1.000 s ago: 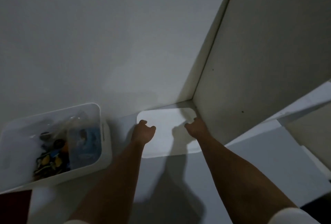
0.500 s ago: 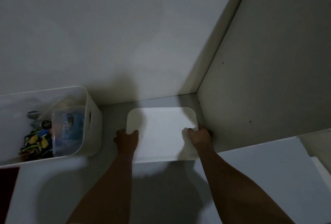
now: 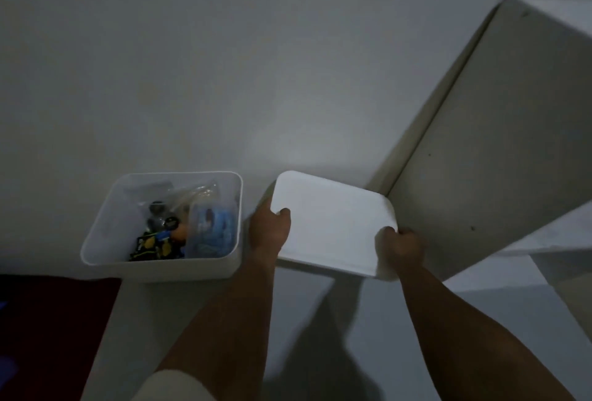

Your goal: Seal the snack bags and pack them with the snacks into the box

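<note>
Head view: both hands are gripping the white lid [image 3: 333,224], which is tilting slightly above the white table [image 3: 336,352]. The left hand [image 3: 268,230] is clamping the lid's left edge, thumb curling over the top surface. The right hand [image 3: 402,248] is clamping the lid's near right corner, fingers curling around it. The open white box [image 3: 105,234] is standing on the table just to the left of the lid, apart from it. Snacks [image 3: 157,245] in dark wrappers and clear snack bags [image 3: 209,227] are lying inside the box. A white wall panel [image 3: 499,144] is standing to the right.
</note>
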A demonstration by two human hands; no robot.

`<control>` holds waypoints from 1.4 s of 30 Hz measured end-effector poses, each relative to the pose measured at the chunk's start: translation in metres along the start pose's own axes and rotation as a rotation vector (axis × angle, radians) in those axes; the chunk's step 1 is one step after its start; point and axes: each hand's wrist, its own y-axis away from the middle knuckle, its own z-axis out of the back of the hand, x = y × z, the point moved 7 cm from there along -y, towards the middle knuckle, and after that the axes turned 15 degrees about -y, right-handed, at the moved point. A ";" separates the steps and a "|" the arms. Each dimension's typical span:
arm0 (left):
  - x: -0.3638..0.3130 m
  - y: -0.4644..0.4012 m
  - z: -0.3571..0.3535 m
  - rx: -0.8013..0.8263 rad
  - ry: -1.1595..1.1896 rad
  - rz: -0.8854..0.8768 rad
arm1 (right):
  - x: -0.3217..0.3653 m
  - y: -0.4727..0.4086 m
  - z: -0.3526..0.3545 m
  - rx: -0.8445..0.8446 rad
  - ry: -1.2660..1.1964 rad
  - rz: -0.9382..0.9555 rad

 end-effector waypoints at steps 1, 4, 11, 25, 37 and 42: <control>-0.001 0.001 0.016 -0.017 0.003 -0.006 | 0.012 0.011 -0.002 -0.012 0.002 0.018; -0.005 0.002 0.063 -0.079 -0.010 -0.052 | 0.045 0.043 -0.013 -0.044 -0.039 0.051; 0.077 -0.024 0.187 -0.189 0.026 -0.053 | 0.093 0.124 -0.107 0.124 -0.153 0.165; 0.235 -0.077 0.276 -0.279 0.062 0.136 | 0.085 0.205 -0.278 0.284 -0.149 0.123; 0.271 -0.115 0.254 -0.303 0.007 0.113 | 0.053 0.203 -0.290 0.237 -0.222 0.101; 0.276 -0.127 0.252 -0.301 -0.001 0.082 | 0.054 0.203 -0.296 0.216 -0.228 0.105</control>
